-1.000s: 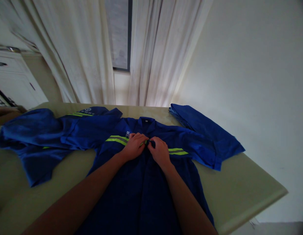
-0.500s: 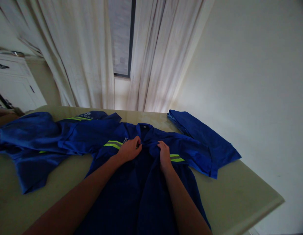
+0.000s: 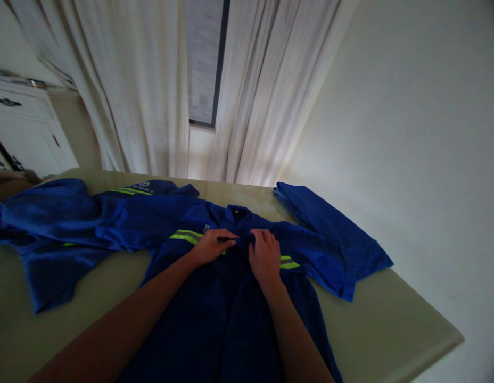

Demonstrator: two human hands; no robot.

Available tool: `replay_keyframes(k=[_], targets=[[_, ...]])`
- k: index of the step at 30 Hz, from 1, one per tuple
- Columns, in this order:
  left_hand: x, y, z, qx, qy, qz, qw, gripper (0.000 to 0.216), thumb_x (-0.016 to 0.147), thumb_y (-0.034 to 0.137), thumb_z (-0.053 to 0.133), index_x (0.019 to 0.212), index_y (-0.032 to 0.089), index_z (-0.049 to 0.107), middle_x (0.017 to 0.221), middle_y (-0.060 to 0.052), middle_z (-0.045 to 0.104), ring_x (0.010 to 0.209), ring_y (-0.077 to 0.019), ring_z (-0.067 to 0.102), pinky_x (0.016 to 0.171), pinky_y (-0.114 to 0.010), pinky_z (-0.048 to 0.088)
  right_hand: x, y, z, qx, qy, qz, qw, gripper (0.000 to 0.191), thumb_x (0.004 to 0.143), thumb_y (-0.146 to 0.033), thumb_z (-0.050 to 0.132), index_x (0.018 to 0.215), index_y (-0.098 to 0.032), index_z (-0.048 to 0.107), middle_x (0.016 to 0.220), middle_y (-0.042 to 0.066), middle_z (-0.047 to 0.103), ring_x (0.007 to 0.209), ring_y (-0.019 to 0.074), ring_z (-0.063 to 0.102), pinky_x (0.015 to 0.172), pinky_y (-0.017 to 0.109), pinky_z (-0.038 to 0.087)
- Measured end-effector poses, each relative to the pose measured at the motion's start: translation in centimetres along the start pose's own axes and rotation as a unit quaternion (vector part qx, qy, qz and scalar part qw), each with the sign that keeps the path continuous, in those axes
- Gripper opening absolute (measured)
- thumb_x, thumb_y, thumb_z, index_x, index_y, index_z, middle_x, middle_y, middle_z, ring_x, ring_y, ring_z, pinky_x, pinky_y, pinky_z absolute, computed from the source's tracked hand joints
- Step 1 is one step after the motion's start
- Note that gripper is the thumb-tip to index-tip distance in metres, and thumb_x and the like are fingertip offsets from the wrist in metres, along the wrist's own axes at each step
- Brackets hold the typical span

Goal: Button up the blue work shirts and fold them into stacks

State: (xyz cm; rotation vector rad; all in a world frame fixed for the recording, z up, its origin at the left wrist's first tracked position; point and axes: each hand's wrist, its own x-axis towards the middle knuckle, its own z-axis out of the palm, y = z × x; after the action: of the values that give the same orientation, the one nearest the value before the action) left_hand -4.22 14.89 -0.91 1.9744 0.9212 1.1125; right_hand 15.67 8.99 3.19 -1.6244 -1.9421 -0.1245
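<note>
A blue work jacket (image 3: 191,314) lies spread front up, its collar (image 3: 238,211) at the far side and its sleeves out to both sides. Yellow-green and grey reflective bands cross its chest. Just below the collar, my left hand (image 3: 212,247) pinches the left front edge, thumb and fingers nearly together. Close by on the other side, my right hand (image 3: 265,256) has its fingers curled over the right front edge, knuckles up. The thumb of that hand points at the opening. A narrow gap separates the two hands; the cloth under the right fingertips is hidden.
More blue garments with a printed logo (image 3: 55,213) lie crumpled on the table's left. A folded blue stack (image 3: 327,218) sits at the back right, by the wall. The table's corner (image 3: 457,338) juts out at the right. Curtains (image 3: 143,96) and a white cabinet (image 3: 27,122) stand behind.
My right hand has turned over more and moved slightly left. My left fingers have stretched toward the opening, bringing both hands' fingertips nearer each other. The view has shifted slightly.
</note>
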Motion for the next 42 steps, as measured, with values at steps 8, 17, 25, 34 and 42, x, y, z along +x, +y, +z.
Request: replay_keyframes(k=[8, 17, 25, 34, 42], targets=[[-0.7, 1.0, 0.6, 0.064, 0.032, 0.011, 0.997, 0.024, 0.087, 0.018, 0.062, 0.110, 0.021, 0.067, 0.099, -0.003, 0.076, 0.079, -0.0158, 0.067, 0.074, -0.029, 0.054, -0.4, -1.7, 1.3, 0.040, -0.046, -0.012, 0.998, 0.016, 0.096, -0.032, 0.064, 0.106, -0.022, 0.071, 0.098, 0.006, 0.074, 0.088, 0.0226, 0.067, 0.083, 0.032, 0.045], [-0.6, 0.7, 0.7, 0.097, 0.023, 0.052, 0.994, 0.022, 0.093, 0.025, 0.064, 0.113, 0.022, 0.072, 0.109, -0.007, 0.073, 0.098, -0.0201, 0.068, 0.086, -0.033, 0.054, 0.3, 0.9, 3.4, 0.333, -0.036, 0.077, 0.939, 0.025, 0.092, -0.037, 0.055, 0.094, -0.018, 0.072, 0.082, 0.004, 0.073, 0.073, 0.0189, 0.066, 0.068, 0.028, 0.048], [-1.0, 1.5, 0.8, 0.178, 0.012, 0.051, 0.983, 0.030, 0.096, 0.037, 0.065, 0.120, 0.020, 0.070, 0.100, -0.006, 0.071, 0.089, -0.0203, 0.068, 0.084, -0.033, 0.054, 0.5, 1.3, 3.9, 0.420, -0.036, 0.125, 0.898, 0.026, 0.086, -0.043, 0.059, 0.088, -0.019, 0.070, 0.070, 0.000, 0.065, 0.063, 0.0171, 0.057, 0.058, 0.026, 0.043], [-1.0, 1.4, 0.9, 0.172, 0.035, 0.039, 0.984, 0.011, 0.095, 0.032, 0.066, 0.100, 0.023, 0.070, 0.094, -0.002, 0.071, 0.086, -0.0194, 0.068, 0.079, -0.031, 0.051, 0.3, 0.5, 3.2, 0.359, 0.012, 0.065, 0.931, 0.019, 0.093, -0.034, 0.048, 0.097, -0.021, 0.062, 0.084, 0.002, 0.065, 0.073, 0.0169, 0.060, 0.068, 0.027, 0.047], [-1.3, 1.7, 0.9, 0.261, 0.021, 0.064, 0.963, 0.003, 0.092, 0.021, 0.064, 0.095, 0.021, 0.067, 0.092, -0.002, 0.070, 0.083, -0.0194, 0.066, 0.077, -0.031, 0.047, -0.3, -0.6, 2.4, 0.232, 0.022, 0.006, 0.972, 0.016, 0.095, -0.031, 0.060, 0.093, -0.019, 0.070, 0.094, 0.005, 0.065, 0.077, 0.0166, 0.062, 0.072, 0.027, 0.049]])
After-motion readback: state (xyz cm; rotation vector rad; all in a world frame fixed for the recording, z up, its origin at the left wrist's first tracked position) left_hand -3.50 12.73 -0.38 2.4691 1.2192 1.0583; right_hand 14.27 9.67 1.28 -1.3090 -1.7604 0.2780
